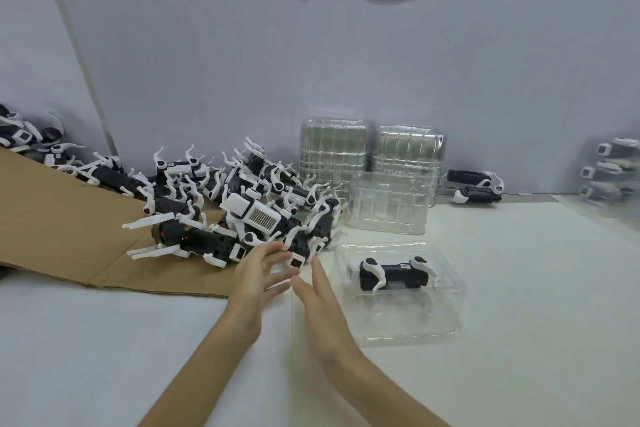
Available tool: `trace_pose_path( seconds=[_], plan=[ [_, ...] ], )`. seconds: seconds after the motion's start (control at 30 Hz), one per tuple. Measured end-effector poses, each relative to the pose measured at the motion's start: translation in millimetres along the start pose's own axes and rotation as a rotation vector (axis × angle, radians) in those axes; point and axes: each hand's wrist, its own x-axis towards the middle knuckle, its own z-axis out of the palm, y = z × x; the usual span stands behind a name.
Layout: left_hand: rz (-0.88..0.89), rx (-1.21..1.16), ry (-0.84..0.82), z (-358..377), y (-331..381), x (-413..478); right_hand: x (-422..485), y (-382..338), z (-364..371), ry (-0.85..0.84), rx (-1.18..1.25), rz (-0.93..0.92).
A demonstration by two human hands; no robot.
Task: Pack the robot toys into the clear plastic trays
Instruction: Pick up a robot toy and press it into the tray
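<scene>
A heap of black-and-white robot dog toys (pixel 242 211) lies on brown cardboard at centre left. One robot toy (pixel 398 274) lies on its side inside a clear plastic tray (pixel 446 322) on the white table. My left hand (pixel 258 274) is stretched out with straight fingers, its tips just short of the nearest toy in the heap. My right hand (pixel 320 302) is also flat with straight fingers, between the left hand and the tray. Neither hand holds anything.
Stacks of empty clear trays (pixel 388 204) stand against the back wall. The flattened cardboard (pixel 62 236) covers the left side. A packed toy (pixel 476 185) lies at the back right, and more packed trays (pixel 609 172) are stacked at the far right.
</scene>
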Motion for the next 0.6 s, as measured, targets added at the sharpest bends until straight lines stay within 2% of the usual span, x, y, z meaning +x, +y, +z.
trace_pose_path(
  seconds=[0.2, 0.3, 0.37, 0.4, 0.47, 0.53, 0.6],
  plan=[
    [-0.005, 0.019, -0.004, 3, -5, 0, 27, 16, -46, 0.229, -0.107, -0.071],
    [-0.008, 0.045, -0.013, 4, -6, 0, 48, 13, -125, 0.506, -0.109, -0.037],
    [-0.008, 0.062, -0.011, 5, -6, -1, 53, 13, -182, 0.660, 0.027, 0.000],
    [-0.008, 0.069, -0.013, 6, -5, -1, 53, 15, -201, 0.690, 0.137, 0.003],
    [-0.010, 0.086, -0.016, 7, -6, -3, 53, 21, -217, 0.722, 0.202, 0.012],
    [-0.019, 0.103, -0.017, 8, -5, -5, 56, 26, -209, 0.687, 0.125, 0.008],
    [-0.033, 0.115, -0.022, 11, -5, -9, 54, 28, -191, 0.630, -0.111, -0.029]
  ],
)
